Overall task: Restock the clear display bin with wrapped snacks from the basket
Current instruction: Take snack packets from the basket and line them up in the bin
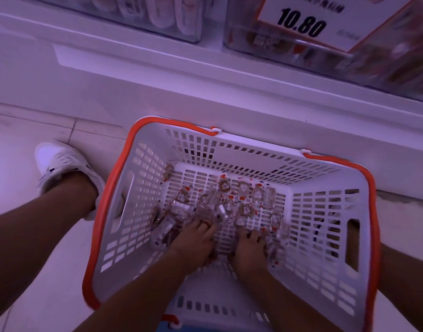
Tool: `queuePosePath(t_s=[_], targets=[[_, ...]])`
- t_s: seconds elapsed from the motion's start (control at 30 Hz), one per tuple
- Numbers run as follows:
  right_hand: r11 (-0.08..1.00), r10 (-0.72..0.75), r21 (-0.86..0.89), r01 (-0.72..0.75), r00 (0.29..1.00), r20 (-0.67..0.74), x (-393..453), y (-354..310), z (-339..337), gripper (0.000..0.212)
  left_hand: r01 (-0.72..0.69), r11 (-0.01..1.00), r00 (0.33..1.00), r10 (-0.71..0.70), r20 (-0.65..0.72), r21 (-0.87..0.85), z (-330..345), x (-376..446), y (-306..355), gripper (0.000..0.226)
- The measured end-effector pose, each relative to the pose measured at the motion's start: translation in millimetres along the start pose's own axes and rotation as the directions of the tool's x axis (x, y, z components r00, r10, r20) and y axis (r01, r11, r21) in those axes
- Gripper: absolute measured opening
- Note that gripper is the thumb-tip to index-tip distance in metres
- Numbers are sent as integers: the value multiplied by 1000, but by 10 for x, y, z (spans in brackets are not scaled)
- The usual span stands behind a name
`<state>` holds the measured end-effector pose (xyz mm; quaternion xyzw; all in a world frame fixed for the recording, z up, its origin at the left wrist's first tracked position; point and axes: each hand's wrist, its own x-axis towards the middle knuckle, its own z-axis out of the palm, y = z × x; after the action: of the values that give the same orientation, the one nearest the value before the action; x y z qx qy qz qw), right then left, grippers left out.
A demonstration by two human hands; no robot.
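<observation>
A white slatted basket (pixel 325 212) with an orange rim stands on the floor below the shelf. Several clear-wrapped snacks (pixel 232 200) lie scattered on its bottom. Both my hands are down inside it. My left hand (pixel 193 240) lies on the snacks at the left, fingers curled into the pile. My right hand (pixel 250 248) lies on the snacks at the right, fingers curled over some wrappers. The clear display bin (pixel 289 51) with similar snacks sits on the shelf at the top right, behind a price card (pixel 308 20) reading 10.80.
A second clear bin (pixel 157 17) with pale packets stands on the shelf at the top left. The white shelf base (pixel 181 92) runs right behind the basket. My left foot in a white shoe (pixel 59 164) stands on the tiled floor, left of the basket.
</observation>
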<state>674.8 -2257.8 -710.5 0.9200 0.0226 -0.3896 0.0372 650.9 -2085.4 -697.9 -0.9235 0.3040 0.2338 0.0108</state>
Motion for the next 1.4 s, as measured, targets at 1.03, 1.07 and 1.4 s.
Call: queuePosePath(t_s=[1.03, 1.07, 1.4], targets=[[-220, -433, 951, 216, 852, -294, -1570, 127, -3042, 40, -161, -586, 871, -462, 165, -794, -3192, -1062, -275, 19], [-255, -451, 946, 200, 841, -299, -1687, 143, -3085, 44, -190, -613, 896, -428, 120, -767, -3290, -1201, -229, 24], [-208, -413, 958, 196, 871, -267, -1847, 47, -3274, 59, -192, -483, 739, -644, 197, -854, -3283, -1176, -213, 27]])
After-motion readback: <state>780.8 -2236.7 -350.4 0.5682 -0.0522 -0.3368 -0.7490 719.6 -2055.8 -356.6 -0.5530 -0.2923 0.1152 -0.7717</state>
